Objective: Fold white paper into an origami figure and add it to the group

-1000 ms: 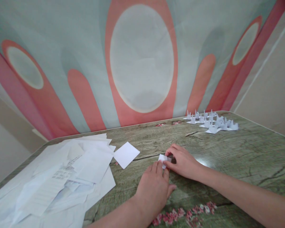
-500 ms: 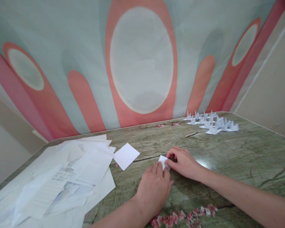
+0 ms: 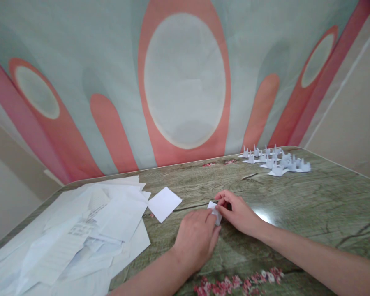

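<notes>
Folded paper (image 3: 212,205) is white, the tabletop (image 3: 299,205) greenish woodgrain with pink blossoms (image 3: 217,285), the backdrop (image 3: 185,86) coral and grey-green.

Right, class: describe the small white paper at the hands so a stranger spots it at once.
On the table, look between the paper heap at the left and the folded figures at the back right. There, the left hand and right hand meet at a small white paper. The nearby white square is larger; only this paper is being handled.
</notes>
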`<state>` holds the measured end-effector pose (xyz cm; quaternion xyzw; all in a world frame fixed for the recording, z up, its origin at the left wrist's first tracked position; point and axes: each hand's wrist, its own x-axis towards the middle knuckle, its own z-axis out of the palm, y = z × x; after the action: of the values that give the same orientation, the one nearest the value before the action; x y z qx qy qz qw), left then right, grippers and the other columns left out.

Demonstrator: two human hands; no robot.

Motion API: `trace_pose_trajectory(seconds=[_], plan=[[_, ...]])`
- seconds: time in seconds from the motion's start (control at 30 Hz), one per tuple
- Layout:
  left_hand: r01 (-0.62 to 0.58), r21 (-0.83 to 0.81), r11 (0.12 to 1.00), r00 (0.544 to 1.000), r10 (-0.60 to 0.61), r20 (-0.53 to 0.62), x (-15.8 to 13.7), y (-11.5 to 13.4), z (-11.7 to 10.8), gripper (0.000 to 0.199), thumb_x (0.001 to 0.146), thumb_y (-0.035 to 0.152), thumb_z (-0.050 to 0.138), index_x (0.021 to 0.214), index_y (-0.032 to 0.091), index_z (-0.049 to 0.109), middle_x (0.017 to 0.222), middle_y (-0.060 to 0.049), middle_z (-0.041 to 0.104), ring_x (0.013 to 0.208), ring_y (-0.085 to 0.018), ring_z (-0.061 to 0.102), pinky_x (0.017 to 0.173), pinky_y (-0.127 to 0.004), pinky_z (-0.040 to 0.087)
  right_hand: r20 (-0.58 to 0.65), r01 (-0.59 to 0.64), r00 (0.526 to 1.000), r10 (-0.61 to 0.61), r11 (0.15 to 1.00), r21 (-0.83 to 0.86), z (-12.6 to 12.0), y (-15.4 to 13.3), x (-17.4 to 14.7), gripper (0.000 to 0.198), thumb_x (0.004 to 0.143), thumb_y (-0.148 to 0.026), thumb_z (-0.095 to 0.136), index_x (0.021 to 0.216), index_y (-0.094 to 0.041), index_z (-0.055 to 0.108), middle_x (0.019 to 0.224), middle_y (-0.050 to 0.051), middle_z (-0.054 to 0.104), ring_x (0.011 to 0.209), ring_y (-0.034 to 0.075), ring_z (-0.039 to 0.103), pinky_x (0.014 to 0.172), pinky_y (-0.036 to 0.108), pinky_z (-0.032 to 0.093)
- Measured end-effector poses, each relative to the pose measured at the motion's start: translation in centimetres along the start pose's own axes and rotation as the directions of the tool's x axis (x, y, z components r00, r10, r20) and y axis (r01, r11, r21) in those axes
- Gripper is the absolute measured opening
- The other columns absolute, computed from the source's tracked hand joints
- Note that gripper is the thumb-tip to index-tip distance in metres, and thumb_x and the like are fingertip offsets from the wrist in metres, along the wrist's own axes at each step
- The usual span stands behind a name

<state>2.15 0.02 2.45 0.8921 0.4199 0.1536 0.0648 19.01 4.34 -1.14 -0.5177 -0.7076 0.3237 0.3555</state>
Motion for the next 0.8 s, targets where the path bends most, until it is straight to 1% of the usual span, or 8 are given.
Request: trace_pose_trajectory(seconds=[0.07,0.13,0.2,0.3,0.4,0.57,0.67,0.8], plan=[[0.007,-0.226,0.974,0.995,-0.03,-0.098,0.4,-1.0,0.4,0.016,0.081,0.014,0.05,0.096,0.018,0.049,0.108,-0.007,0.056,0.102,-0.018,0.052,0.088,-0.033,0.044,-0.015,-0.002,1.0,0.003,0.997,0.071,0.0,-0.1,0.1,0.015,0.078,-0.02,0.051,0.093,-0.019,0.05,0.07,-0.001,0.062,0.066,0.015,0.058,0.066,0.03,0.043],[0.064,-0.434,0.898,0.973,-0.152,-0.172,0.8,-1.9,1.0,0.017,0.079,0.012,0.051,0.094,0.018,0.047,0.11,-0.007,0.054,0.104,-0.018,0.051,0.088,-0.032,0.044,-0.022,-0.007,1.0,0.011,0.99,0.14,0.0,-0.3,0.2,0.014,0.078,-0.02,0.05,0.092,-0.019,0.048,0.07,-0.001,0.06,0.067,0.015,0.058,0.065,0.03,0.043],[0.128,-0.617,0.776,0.946,-0.282,-0.158,1.3,-2.6,1.6,0.019,0.081,0.015,0.051,0.099,0.017,0.045,0.104,-0.008,0.055,0.098,-0.017,0.054,0.084,-0.032,0.046,-0.021,-0.009,1.0,0.013,0.979,0.204,0.0,-0.6,0.1,0.013,0.079,-0.021,0.05,0.091,-0.019,0.047,0.071,-0.001,0.058,0.068,0.015,0.057,0.066,0.029,0.043],[0.166,-0.784,0.598,0.926,-0.367,-0.084,1.7,-3.1,2.1,0.025,0.081,0.018,0.052,0.104,0.016,0.043,0.094,-0.007,0.058,0.085,-0.016,0.057,0.077,-0.031,0.047,-0.012,0.007,1.0,-0.004,0.961,0.276,0.1,-1.1,-0.3,0.012,0.08,-0.022,0.051,0.091,-0.019,0.047,0.073,-0.001,0.056,0.07,0.014,0.055,0.066,0.028,0.043],[0.179,-0.853,0.49,0.923,-0.384,-0.027,1.8,-3.3,2.1,0.028,0.079,0.017,0.054,0.105,0.015,0.042,0.084,-0.004,0.058,0.076,-0.015,0.057,0.071,-0.03,0.047,-0.012,0.038,0.999,-0.036,0.952,0.303,0.1,-1.5,-0.6,0.013,0.08,-0.022,0.052,0.091,-0.019,0.048,0.076,-0.001,0.055,0.072,0.014,0.054,0.067,0.027,0.043],[0.158,-0.903,0.399,0.909,-0.416,-0.024,1.9,-3.2,1.9,0.027,0.077,0.016,0.057,0.101,0.015,0.045,0.08,-0.003,0.058,0.074,-0.015,0.057,0.069,-0.028,0.046,0.032,0.027,0.999,-0.037,0.961,0.274,0.1,-1.9,-0.7,0.016,0.079,-0.026,0.054,0.093,-0.018,0.049,0.075,-0.001,0.056,0.069,0.014,0.052,0.064,0.025,0.041],[0.139,-0.924,0.356,0.897,-0.441,-0.035,1.9,-3.1,1.8,0.025,0.076,0.016,0.057,0.098,0.015,0.046,0.081,-0.003,0.059,0.076,-0.015,0.057,0.071,-0.027,0.045,0.103,0.009,0.994,-0.026,0.986,0.166,0.1,-1.9,-0.6,0.014,0.078,-0.03,0.056,0.075,-0.017,0.053,0.062,-0.004,0.051,0.058,0.011,0.046,0.054,0.022,0.035],[0.117,-0.945,0.304,0.89,-0.455,-0.036,2.0,-3.1,1.7,0.024,0.076,0.018,0.059,0.097,0.015,0.047,0.081,-0.002,0.06,0.075,-0.014,0.056,0.07,-0.025,0.044,0.158,0.017,0.987,-0.034,0.994,0.111,0.0,-2.0,-0.5,0.028,0.08,-0.035,0.053,0.06,-0.015,0.052,0.053,-0.005,0.043,0.052,0.009,0.039,0.048,0.021,0.028]])
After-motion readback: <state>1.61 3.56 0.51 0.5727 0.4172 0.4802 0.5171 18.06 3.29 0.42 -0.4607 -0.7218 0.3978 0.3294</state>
